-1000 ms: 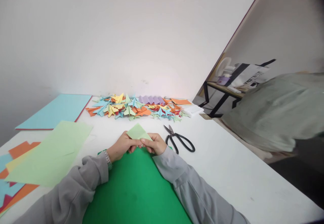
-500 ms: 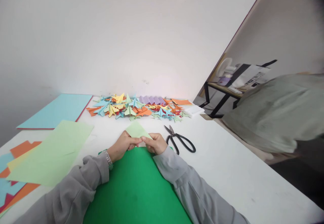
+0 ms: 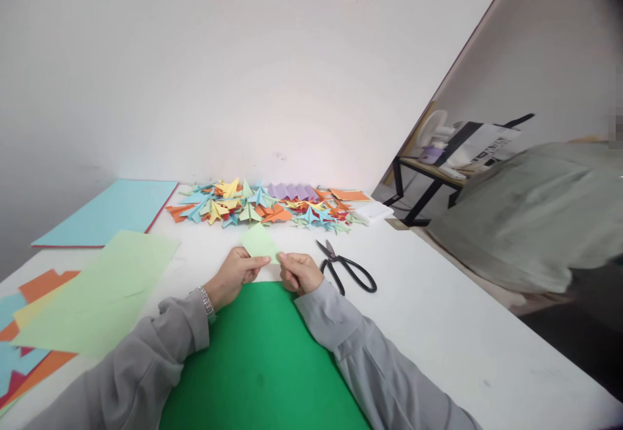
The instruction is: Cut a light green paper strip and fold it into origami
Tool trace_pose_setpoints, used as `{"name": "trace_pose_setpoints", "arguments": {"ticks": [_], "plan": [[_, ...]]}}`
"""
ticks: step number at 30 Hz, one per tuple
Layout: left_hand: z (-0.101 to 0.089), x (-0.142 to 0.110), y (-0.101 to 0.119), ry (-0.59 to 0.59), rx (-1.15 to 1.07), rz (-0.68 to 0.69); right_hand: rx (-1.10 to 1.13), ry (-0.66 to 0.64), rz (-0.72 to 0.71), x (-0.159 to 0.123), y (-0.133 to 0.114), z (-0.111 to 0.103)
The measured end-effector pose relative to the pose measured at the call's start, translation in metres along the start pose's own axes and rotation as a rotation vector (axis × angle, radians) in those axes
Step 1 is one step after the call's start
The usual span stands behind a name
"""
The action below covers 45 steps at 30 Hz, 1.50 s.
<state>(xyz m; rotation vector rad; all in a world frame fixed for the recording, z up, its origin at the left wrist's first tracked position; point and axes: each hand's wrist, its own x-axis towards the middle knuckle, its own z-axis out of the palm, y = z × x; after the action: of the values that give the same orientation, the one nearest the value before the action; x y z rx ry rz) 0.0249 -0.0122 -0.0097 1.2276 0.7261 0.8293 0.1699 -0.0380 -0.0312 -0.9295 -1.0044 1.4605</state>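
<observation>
Pale-green paper: the small sheet (image 3: 259, 242) is just above ctr frame-bottom half, raised a bit over the white table (image 3: 413, 326), pinched along its near edge. L hand (image 3: 235, 277) has it btwn thumb & fingers at the lower-left side; R hand (image 3: 302, 273) has thumb & curled fingers at the lower-right corner, exact contact there hard to tell.

Handling (my guess): v. light, thin, bendy but crisp enough to keep a crease; not slippery, tears or crumples if yanked. Best hold = edges/corners, light pinch, flat of the sheet left alone.

Vs. 1 s ago: thumbs were nearly meeting over the near edge; now there's a clear gap btwn them, & the sheet sits slightly higher in frame, its upper corner closer to the folded planes (image 3: 250, 213) at upper ctr. Scissors (image 3: 333, 259), right of ctr, & green board (image 3: 263, 358), bottom ctr, look about the same.
</observation>
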Motion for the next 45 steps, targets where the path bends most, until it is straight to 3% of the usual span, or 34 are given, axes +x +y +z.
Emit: {"name": "trace_pose_setpoints", "arguments": {"ticks": [10,15,19,25,32,45], "plan": [[-0.003,0.003,-0.002,-0.033,-0.024,0.005,-0.009,0.048,-0.032,0.0,-0.002,-0.001],[-0.002,0.003,-0.004,0.03,-0.088,0.021,-0.066,0.087,-0.057,0.002,0.001,-0.005],[-0.001,0.003,-0.005,0.079,-0.011,0.001,-0.186,0.021,-0.038,0.0,-0.001,-0.006],[0.002,0.001,-0.006,-0.021,0.214,0.046,-0.192,-0.06,-0.026,-0.001,-0.001,-0.004],[0.001,0.002,-0.007,-0.083,0.224,0.069,-0.245,-0.032,-0.023,-0.002,-0.005,-0.002],[0.004,0.001,-0.006,0.066,0.065,0.017,-0.321,0.109,-0.055,-0.003,-0.004,0.001]]}}
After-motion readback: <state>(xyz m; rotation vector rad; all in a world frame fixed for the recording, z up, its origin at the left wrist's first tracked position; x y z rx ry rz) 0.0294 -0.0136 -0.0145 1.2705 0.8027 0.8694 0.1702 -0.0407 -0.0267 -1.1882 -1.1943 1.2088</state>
